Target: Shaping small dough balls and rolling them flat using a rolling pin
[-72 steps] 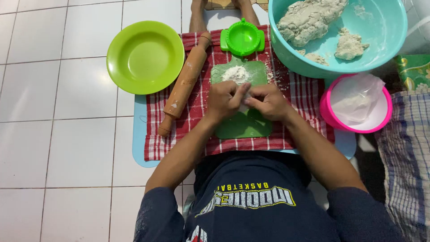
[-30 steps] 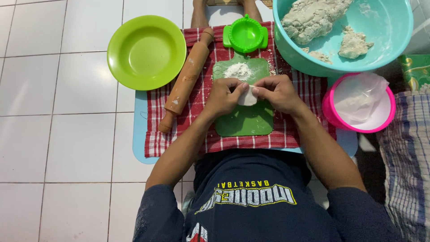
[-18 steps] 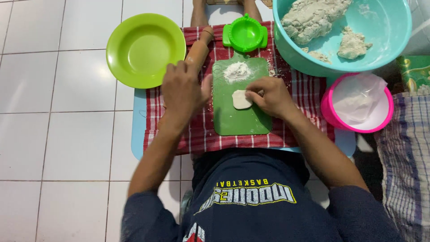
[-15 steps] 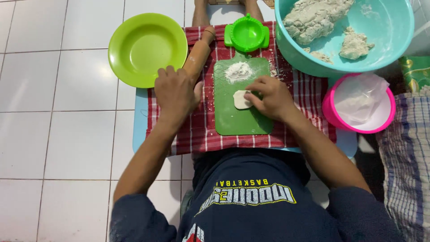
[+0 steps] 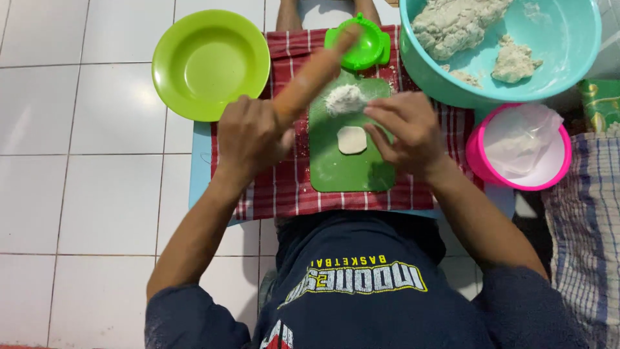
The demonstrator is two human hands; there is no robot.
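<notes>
The left hand (image 5: 248, 139) grips one smooth wooden rolling pin (image 5: 310, 77), lifted and slanting toward the upper centre of the frame. The right hand (image 5: 407, 129) hovers with fingers (image 5: 381, 106) loosely spread, holding nothing, just right of one small flat pale dough disc (image 5: 352, 139). The disc lies mid-frame on a green plastic board (image 5: 349, 171), below a mound of flour (image 5: 344, 99). Both forearms reach up from the bottom.
</notes>
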